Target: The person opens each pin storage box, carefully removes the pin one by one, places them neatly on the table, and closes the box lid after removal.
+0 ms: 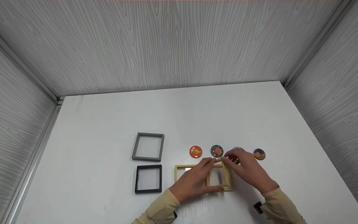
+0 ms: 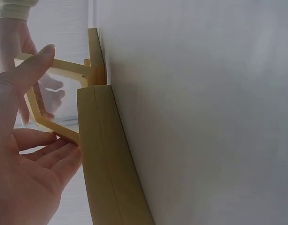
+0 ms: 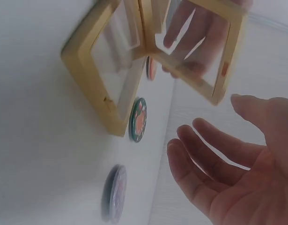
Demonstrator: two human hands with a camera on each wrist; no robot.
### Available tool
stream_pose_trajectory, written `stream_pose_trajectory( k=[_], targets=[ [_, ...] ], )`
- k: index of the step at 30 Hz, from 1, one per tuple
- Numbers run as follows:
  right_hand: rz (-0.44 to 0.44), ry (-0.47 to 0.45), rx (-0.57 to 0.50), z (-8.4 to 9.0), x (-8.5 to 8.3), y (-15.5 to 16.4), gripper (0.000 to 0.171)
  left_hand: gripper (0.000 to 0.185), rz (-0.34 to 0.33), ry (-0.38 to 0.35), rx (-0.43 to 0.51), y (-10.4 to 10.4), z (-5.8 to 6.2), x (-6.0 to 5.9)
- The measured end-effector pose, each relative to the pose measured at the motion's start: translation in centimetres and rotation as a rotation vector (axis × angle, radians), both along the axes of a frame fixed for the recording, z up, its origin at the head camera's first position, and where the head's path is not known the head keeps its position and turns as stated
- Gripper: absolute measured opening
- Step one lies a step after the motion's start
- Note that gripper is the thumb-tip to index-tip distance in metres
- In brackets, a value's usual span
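My left hand (image 1: 191, 182) grips the raised half of a small yellow hinged display frame (image 3: 83, 77), thumb on one edge and fingers on the opposite one. This frame stands opened like a book, clear film in both halves, its lower half on the table. A second yellow frame (image 2: 108, 159), closed with a seam along its side, lies beside it, partly hidden under the left hand in the head view. My right hand (image 1: 252, 171) is beside the raised half's far corner. In the right wrist view its fingers are spread and slightly bent, with nothing between them.
Behind the hands lie round picture badges: an orange one (image 1: 195, 151), a dark green one (image 1: 217, 151), a purplish one (image 3: 118, 194) and a blue-brown one (image 1: 259, 154). To the left are a grey frame (image 1: 134, 149) and a black frame (image 1: 137, 179). Panels wall the white table (image 1: 104, 118).
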State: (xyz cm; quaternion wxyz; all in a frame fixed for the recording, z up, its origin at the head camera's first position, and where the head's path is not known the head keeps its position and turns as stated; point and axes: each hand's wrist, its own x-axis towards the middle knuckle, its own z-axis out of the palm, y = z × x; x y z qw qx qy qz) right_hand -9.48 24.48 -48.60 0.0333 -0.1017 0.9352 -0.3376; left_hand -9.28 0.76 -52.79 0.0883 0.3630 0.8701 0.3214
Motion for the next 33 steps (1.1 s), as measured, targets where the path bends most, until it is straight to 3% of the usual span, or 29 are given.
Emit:
stream_pose_trajectory(
  k=[13,25,33],
  targets=[
    [0.046,0.018,0.069,-0.6,0.0,0.1,0.006,0.091,0.010,0.106,-0.098,1.6,-0.1,0.6],
    [0.013,-0.075,0.083,-1.8,-0.3,0.7,0.008,0.081,0.037,0.154,-0.157,2.5,0.1,0.6],
    [-0.008,-0.125,0.077,-2.7,-0.4,0.8,0.010,0.078,0.039,0.224,-0.185,3.0,0.1,0.7]
  ],
)
